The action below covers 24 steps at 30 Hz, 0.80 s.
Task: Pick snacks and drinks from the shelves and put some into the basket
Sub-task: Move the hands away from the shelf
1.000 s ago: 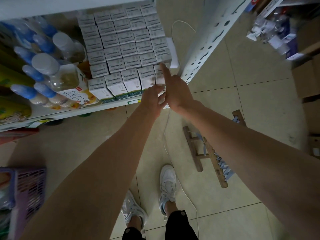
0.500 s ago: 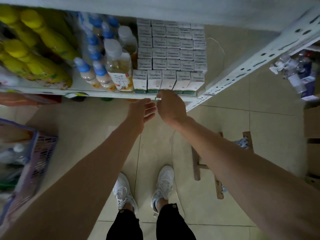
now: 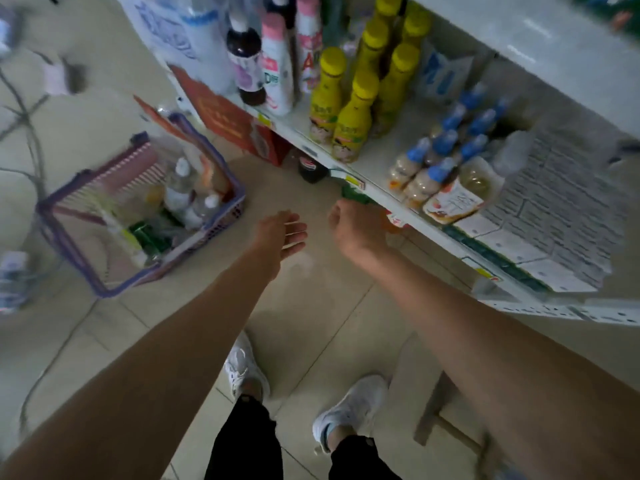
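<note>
The fingers of the right hand (image 3: 356,230) curl away from the camera, so whether they hold anything cannot be told. Motion blur smears the basket (image 3: 221,174) contents, the shelf (image 3: 408,206) labels and the print on the stacked cartons (image 3: 554,216) beyond reading. A stool (image 3: 446,420) is partly hidden behind the right forearm, and the picture's bottom edge cuts off both legs and both upper arms.

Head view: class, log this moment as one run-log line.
left hand: open, empty | right hand: fingers curled, contents unclear | basket: on floor, holds bottles | yellow bottles: on shelf
</note>
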Available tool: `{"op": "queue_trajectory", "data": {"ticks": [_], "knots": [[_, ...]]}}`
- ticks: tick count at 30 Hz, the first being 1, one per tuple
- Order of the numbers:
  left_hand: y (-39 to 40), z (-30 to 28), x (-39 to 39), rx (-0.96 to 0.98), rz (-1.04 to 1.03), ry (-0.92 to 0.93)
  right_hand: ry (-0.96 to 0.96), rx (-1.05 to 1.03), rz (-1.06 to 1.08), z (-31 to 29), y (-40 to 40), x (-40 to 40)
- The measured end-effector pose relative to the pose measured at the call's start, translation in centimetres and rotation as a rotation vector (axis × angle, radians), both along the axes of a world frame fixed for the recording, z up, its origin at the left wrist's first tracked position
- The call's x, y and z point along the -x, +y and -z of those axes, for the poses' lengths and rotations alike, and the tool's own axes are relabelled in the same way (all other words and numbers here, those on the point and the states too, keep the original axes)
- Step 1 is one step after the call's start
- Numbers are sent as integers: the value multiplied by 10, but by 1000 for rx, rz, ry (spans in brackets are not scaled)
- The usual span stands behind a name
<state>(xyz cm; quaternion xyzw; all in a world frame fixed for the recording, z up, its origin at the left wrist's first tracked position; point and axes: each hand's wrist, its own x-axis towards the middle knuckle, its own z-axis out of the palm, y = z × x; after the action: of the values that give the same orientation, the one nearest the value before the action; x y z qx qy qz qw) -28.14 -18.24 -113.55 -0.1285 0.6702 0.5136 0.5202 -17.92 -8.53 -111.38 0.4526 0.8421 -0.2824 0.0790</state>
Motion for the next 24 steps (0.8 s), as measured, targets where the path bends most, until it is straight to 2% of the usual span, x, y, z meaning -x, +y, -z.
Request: {"op": "queue_trajectory", "data": {"ticks": [11, 15, 17, 20, 24], "knots": [[-168, 25, 171, 201, -427, -24, -81, 65, -261, 29, -100, 212], [-225, 29, 224, 247, -477, 63, -108, 57, -224, 40, -117, 262], [-247, 33, 250, 263, -516, 50, -70, 19, -177, 41, -117, 282], [-266, 41, 286, 297, -534, 53, 38, -93, -60, 43, -97, 307], [-277, 64, 319, 329, -490, 101, 66, -177, 27, 50, -58, 337]]}}
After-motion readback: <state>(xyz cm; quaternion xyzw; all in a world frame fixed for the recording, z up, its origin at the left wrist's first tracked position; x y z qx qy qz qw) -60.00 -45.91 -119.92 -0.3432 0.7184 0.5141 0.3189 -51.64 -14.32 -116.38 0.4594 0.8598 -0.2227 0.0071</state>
